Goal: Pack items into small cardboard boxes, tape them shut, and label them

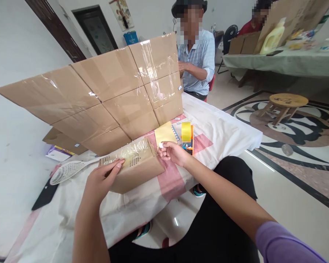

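A long cardboard box (139,173) lies on the cloth in front of me. Its top has rows of slots and shiny clear film or tape. My left hand (105,177) rests on the near left part of that top, fingers stretched out and thumb apart. At the box's right end, my right hand (173,152) is closed in a pinch around a small white thing (161,145), too small to name. A yellow tape roll (186,132) on an orange and blue dispenser stands just beyond this hand. Beside it lies a yellow spiral notebook (164,132).
A tall taped cardboard partition (120,95) stands behind the box. To the left lie a white slotted skimmer (68,171) and a black flat object (45,194). A person (196,62) sits beyond the partition. A wooden stool (288,100) stands on the floor at right.
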The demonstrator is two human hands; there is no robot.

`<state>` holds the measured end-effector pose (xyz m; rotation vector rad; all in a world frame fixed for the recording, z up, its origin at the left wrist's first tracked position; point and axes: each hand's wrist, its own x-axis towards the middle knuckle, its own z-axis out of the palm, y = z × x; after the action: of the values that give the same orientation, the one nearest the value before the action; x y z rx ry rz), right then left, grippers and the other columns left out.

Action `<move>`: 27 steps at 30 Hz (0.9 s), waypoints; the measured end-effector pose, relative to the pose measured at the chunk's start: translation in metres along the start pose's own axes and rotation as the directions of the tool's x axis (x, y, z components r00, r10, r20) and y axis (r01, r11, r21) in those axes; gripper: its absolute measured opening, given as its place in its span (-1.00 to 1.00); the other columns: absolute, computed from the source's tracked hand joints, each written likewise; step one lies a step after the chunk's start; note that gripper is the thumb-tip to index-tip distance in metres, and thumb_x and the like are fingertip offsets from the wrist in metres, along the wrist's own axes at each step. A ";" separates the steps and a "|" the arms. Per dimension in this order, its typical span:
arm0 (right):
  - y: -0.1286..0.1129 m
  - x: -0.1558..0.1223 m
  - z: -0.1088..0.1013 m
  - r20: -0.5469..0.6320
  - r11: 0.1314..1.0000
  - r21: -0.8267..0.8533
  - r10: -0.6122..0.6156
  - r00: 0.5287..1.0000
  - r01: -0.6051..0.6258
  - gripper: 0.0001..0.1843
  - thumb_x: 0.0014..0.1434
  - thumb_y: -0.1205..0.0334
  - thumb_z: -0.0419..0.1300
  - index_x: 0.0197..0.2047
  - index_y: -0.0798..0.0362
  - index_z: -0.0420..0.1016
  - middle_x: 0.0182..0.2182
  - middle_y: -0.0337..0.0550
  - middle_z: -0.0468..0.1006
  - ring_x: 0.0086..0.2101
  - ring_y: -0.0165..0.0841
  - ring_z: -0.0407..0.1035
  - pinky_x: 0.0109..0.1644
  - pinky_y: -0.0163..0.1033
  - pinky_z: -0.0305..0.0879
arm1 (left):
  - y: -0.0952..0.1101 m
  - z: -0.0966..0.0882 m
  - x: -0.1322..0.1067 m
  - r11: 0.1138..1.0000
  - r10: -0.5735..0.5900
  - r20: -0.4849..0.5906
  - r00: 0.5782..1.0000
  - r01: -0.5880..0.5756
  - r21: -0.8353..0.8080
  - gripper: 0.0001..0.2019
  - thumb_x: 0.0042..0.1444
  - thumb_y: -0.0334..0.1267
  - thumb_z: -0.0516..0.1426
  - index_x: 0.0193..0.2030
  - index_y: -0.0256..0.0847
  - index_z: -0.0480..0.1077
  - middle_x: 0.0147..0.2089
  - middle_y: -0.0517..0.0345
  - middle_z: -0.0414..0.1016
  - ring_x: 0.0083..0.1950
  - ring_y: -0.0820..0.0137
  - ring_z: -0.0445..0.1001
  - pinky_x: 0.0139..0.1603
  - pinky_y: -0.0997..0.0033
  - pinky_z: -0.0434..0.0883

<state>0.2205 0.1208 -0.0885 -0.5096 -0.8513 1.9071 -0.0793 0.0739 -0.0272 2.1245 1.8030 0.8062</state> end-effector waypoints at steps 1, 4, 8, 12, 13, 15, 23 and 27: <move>0.000 0.000 0.000 0.014 1.000 0.008 0.015 1.000 -0.015 -0.88 0.06 0.21 0.10 -0.39 0.02 0.19 -0.54 -0.21 0.42 -0.60 -0.46 0.13 -0.55 -0.36 -0.18 | -0.003 0.001 0.000 1.000 0.003 -0.009 1.000 -0.003 -0.004 -0.66 0.21 0.12 0.13 -0.07 0.09 0.65 0.08 0.28 0.65 0.26 0.12 0.52 0.32 0.11 0.40; 0.000 -0.001 -0.003 0.066 0.997 0.050 0.054 0.996 -0.057 -0.89 0.08 0.22 0.04 -0.44 0.02 0.17 -0.56 -0.24 0.33 -0.63 -0.47 0.03 -0.54 -0.34 -0.09 | -0.010 0.003 -0.001 0.999 0.017 -0.027 0.999 -0.018 -0.032 -0.65 0.20 0.13 0.13 -0.09 0.10 0.66 0.08 0.28 0.65 0.25 0.13 0.53 0.34 0.10 0.39; -0.004 -0.005 -0.004 0.169 0.984 0.151 0.063 0.984 -0.089 -0.85 0.10 0.25 -0.01 -0.48 0.02 0.13 -0.58 -0.29 0.22 -0.64 -0.47 -0.02 -0.54 -0.32 -0.05 | -0.014 0.005 -0.004 0.997 0.055 -0.046 0.997 -0.057 -0.050 -0.65 0.21 0.12 0.12 -0.08 0.08 0.65 0.07 0.26 0.66 0.23 0.14 0.54 0.36 0.06 0.37; -0.007 -0.008 -0.001 0.198 0.992 0.116 0.021 0.980 -0.044 -0.86 0.09 0.24 0.00 -0.48 0.01 0.12 -0.58 -0.31 0.15 -0.64 -0.47 -0.04 -0.54 -0.33 -0.05 | -0.015 0.007 -0.006 0.997 0.075 -0.070 0.995 -0.077 -0.027 -0.65 0.22 0.13 0.12 -0.09 0.08 0.66 0.06 0.24 0.66 0.20 0.13 0.56 0.33 0.04 0.40; -0.007 -0.009 0.000 0.174 0.999 0.034 -0.005 0.985 -0.001 -0.86 0.09 0.22 0.00 -0.48 0.00 0.12 -0.58 -0.32 0.14 -0.64 -0.47 -0.04 -0.54 -0.33 -0.03 | -0.015 0.007 -0.006 0.997 0.078 -0.077 0.994 -0.080 -0.022 -0.65 0.22 0.13 0.12 -0.09 0.08 0.66 0.05 0.24 0.67 0.20 0.13 0.56 0.33 0.04 0.41; -0.006 -0.007 -0.001 0.092 0.974 -0.197 -0.092 0.992 0.108 -0.84 0.11 0.15 -0.01 -0.47 -0.02 0.13 -0.57 -0.32 0.16 -0.64 -0.46 -0.03 -0.54 -0.30 0.01 | -0.016 0.008 -0.007 0.996 0.082 -0.089 0.993 -0.084 -0.015 -0.65 0.22 0.13 0.12 -0.09 0.09 0.66 0.05 0.25 0.67 0.19 0.13 0.57 0.32 0.03 0.41; 0.010 0.000 -0.012 -0.096 0.648 -0.720 -0.447 0.889 0.248 -0.87 0.11 0.28 0.23 -0.47 0.07 0.44 -0.49 -0.24 0.43 -0.45 -0.42 0.22 -0.32 -0.31 0.05 | -0.019 0.010 -0.007 0.995 0.097 -0.105 0.990 -0.100 -0.020 -0.68 0.24 0.11 0.12 -0.08 0.09 0.65 0.05 0.25 0.67 0.20 0.14 0.56 0.32 0.02 0.40; 0.018 -0.007 -0.008 0.048 0.087 -0.990 -0.514 0.856 0.108 -0.86 0.22 0.35 0.16 -0.36 0.07 0.52 -0.34 -0.15 0.56 -0.32 -0.35 0.38 -0.23 -0.28 0.10 | -0.019 0.011 -0.007 0.994 0.102 -0.123 0.987 -0.107 -0.032 -0.68 0.24 0.11 0.14 -0.09 0.09 0.65 0.05 0.25 0.67 0.21 0.15 0.55 0.35 0.05 0.38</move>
<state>0.2181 0.1122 -0.1074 -1.2541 -1.7935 0.5052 -0.0899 0.0724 -0.0476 2.2049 1.7298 1.0082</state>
